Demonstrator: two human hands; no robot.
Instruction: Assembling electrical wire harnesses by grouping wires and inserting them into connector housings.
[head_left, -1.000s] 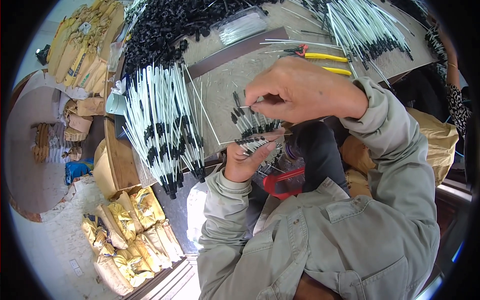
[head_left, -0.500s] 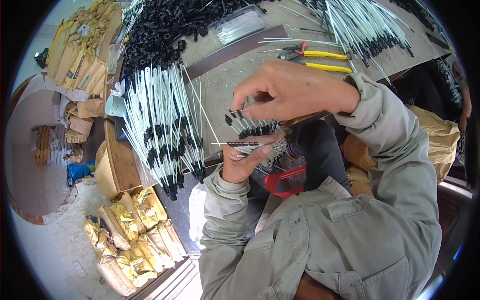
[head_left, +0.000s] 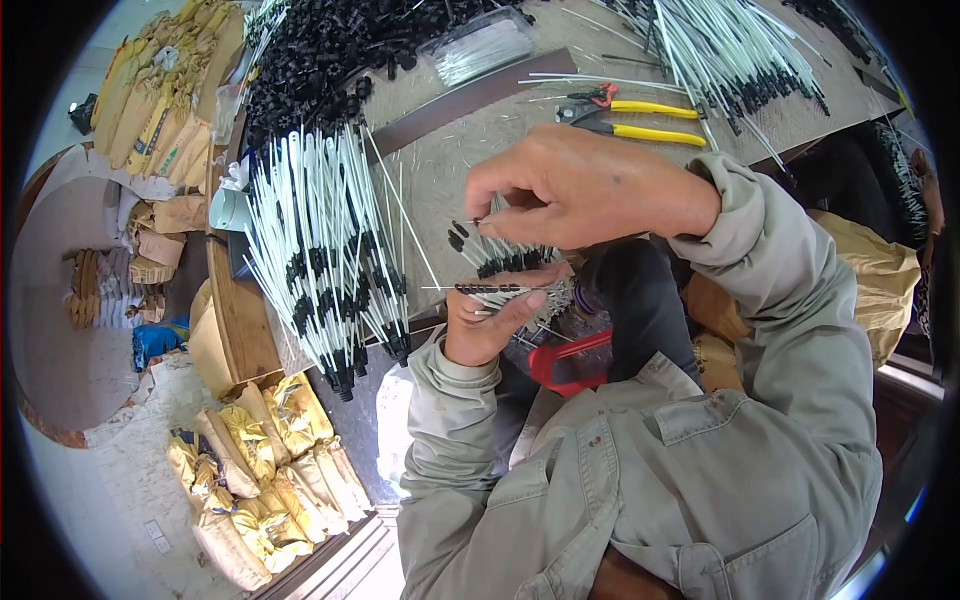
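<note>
My left hand [head_left: 492, 325] is closed round a bundle of thin white rods. A thin pale rod with a row of small black pieces [head_left: 487, 288] lies level across its fingers, under the thumb. Just above, my right hand [head_left: 590, 188] pinches with thumb and forefinger a tiny black-tipped piece [head_left: 478, 222], too small to make out fully. Beside its fingertips, small black pieces [head_left: 457, 238] stand at the ends of thin rods. More black-banded rods [head_left: 515, 260] fan out between the two hands, partly hidden by the right palm.
White rods with black fittings [head_left: 325, 250] overhang the table's left edge. Behind them lies a heap of black parts [head_left: 330, 50], beside a clear tray of white sticks [head_left: 482, 52]. Yellow-handled pliers [head_left: 655, 120] lie beyond my right hand; more white rods [head_left: 735, 70] lie far right.
My right hand has shifted very slightly, its pinch kept. The small black pieces beside its fingertips have moved a little; my left hand stays in place.
</note>
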